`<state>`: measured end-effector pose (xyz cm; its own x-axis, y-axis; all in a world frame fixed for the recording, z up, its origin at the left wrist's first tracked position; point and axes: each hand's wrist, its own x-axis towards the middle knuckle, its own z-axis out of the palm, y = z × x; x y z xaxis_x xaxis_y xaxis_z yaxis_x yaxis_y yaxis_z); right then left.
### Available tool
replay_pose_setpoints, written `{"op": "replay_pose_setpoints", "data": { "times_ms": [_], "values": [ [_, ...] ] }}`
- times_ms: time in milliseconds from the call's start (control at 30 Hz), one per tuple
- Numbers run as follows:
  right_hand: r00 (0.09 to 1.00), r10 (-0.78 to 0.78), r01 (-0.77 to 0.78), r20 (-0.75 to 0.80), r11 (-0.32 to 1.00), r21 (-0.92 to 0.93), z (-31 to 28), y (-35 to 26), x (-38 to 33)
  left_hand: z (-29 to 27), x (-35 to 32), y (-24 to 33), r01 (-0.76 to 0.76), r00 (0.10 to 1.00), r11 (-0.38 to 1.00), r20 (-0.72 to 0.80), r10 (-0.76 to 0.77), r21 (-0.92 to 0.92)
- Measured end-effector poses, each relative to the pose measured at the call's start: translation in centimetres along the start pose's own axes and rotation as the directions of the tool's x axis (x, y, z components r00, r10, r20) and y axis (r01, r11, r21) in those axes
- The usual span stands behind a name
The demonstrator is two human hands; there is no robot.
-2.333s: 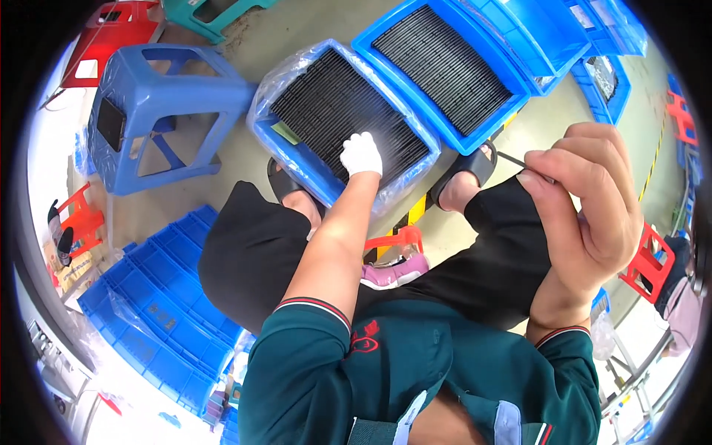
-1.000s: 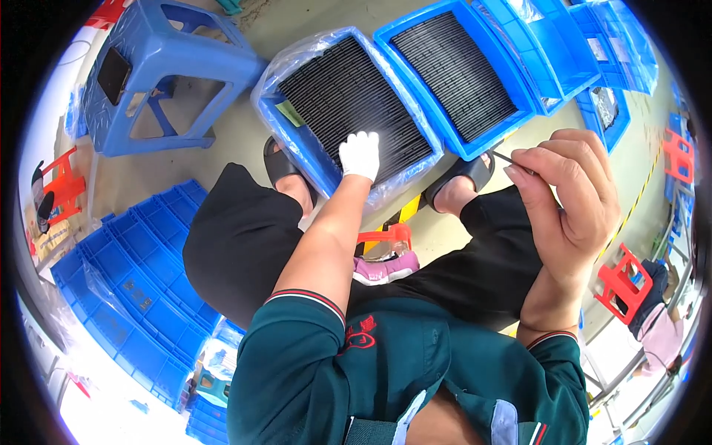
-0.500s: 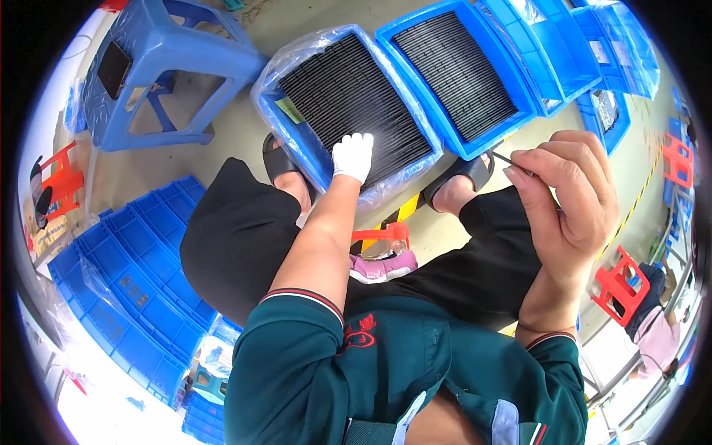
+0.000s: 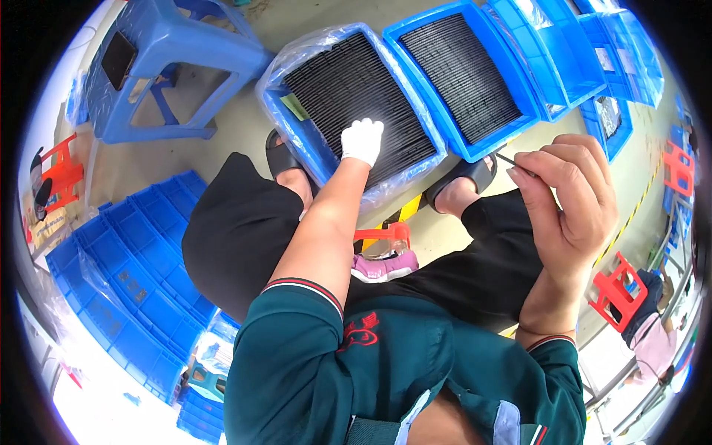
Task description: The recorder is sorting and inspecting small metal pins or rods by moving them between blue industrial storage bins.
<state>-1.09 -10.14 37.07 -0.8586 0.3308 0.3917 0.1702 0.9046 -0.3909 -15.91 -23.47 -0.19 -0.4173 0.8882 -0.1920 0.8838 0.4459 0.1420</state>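
Observation:
My left hand (image 4: 362,142), in a white glove, rests over rows of thin black rods (image 4: 337,89) lying side by side in a plastic-lined blue bin (image 4: 298,132). Its fingers are curled down and drawn together; whatever they grip is hidden beneath the glove. My right hand (image 4: 569,204) is bare and raised to the right above my knee. Thumb and index finger pinch a thin dark stick (image 4: 507,159) that points out to the left; I cannot tell its exact kind.
Another blue bin (image 4: 528,122) of black rods (image 4: 463,78) stands beside the first, with more blue bins (image 4: 564,55) stacked to its right. A blue stool (image 4: 159,67) bears a dark flat object (image 4: 119,61). Blue crates (image 4: 126,282) lie left; a red stool (image 4: 619,291) stands right.
My gloved left hand has slid a little farther out and to the right over the rods. The right hand keeps its pinch, nearly still. The whole view has shifted slightly.

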Motion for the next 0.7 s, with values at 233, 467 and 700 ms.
{"op": "replay_pose_setpoints", "data": {
  "times_ms": [233, 467, 700],
  "values": [
    [0.999, 0.025, -0.025, -0.034, 1.0, 0.002, 0.2, -0.6, 0.0, 0.3, -1.4, 2.2, -0.001, 1.0, 0.997, 0.029, 0.003, -0.078],
    [0.999, 0.026, -0.026, -0.028, 1.0, -0.004, 0.5, -1.0, -0.3, -0.2, -0.6, 1.5, 0.074, 0.994, 0.991, -0.067, -0.082, -0.108],
    [1.0, 0.02, -0.02, -0.019, 1.0, -0.022, -0.1, -0.6, -0.6, -0.2, -0.9, 1.2, 0.622, 0.379, 0.312, -0.072, -0.922, -0.718]
  ]
}}
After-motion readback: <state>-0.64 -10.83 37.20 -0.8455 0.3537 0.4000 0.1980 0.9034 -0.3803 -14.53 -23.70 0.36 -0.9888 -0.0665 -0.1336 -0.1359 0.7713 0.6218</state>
